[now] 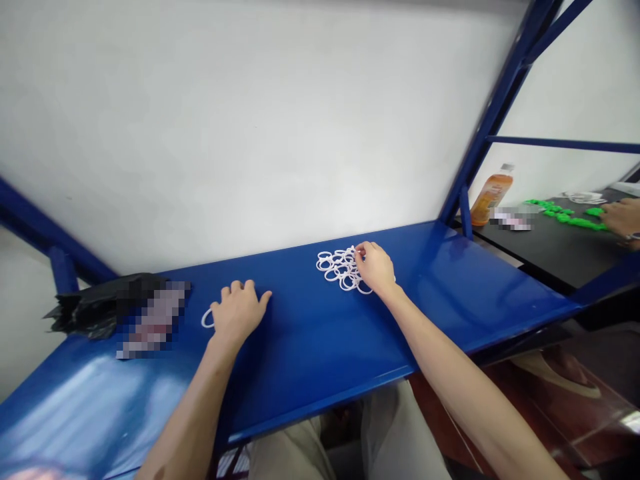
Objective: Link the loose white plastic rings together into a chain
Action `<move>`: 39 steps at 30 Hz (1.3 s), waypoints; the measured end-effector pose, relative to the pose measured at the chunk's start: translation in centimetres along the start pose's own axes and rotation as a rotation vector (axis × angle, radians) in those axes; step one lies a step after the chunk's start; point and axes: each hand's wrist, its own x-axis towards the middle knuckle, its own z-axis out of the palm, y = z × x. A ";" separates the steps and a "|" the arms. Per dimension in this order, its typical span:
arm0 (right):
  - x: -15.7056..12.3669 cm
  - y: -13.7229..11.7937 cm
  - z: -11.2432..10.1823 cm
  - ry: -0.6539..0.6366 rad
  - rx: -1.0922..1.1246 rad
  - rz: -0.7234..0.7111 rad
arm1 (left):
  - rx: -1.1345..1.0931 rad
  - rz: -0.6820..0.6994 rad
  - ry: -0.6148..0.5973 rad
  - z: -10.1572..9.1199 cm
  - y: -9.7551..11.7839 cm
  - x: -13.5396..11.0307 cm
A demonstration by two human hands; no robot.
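My left hand [239, 310] rests palm down on the blue table, its fingers spread and the thumb held out to the right. A single white ring [207, 319] pokes out from beneath its left side, partly covered by the hand. Farther right lies a loose cluster of white rings [334, 274], overlapping one another. Over the right part of this cluster is my right hand [376, 268], thumb and forefinger pinched on a white ring at the cluster's upper edge. Some of the rings are hidden behind that hand.
Blue metal table [310, 360] against a white wall. Black plastic bag [95, 310] and a blurred-out packet [155, 320] lie at the left. Beyond the blue frame post [493, 113], a black table [565, 250] holds an orange drink bottle [493, 197], green pieces [563, 215] and another person's hand [623, 219].
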 end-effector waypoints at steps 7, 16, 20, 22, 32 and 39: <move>0.2 0.3 0.8 -0.006 -0.006 -0.025 | -0.453 0.532 0.020 0.3 3.3 -1.0; 0.7 0.5 1.5 -0.062 0.015 -0.068 | -0.246 0.498 -0.007 0.5 2.6 -1.0; 0.6 0.6 1.3 0.000 0.004 -0.093 | -0.222 0.514 -0.029 0.9 2.3 -0.6; 0.5 0.5 1.1 0.036 0.012 -0.112 | -0.230 0.523 -0.017 1.0 2.3 -0.5; -3.6 -4.1 1.5 -0.161 0.458 -0.544 | -0.754 0.438 -0.145 -0.2 3.8 -1.4; -5.0 -5.7 3.1 -0.212 0.640 -0.515 | -1.133 0.366 -0.140 0.0 4.5 -1.3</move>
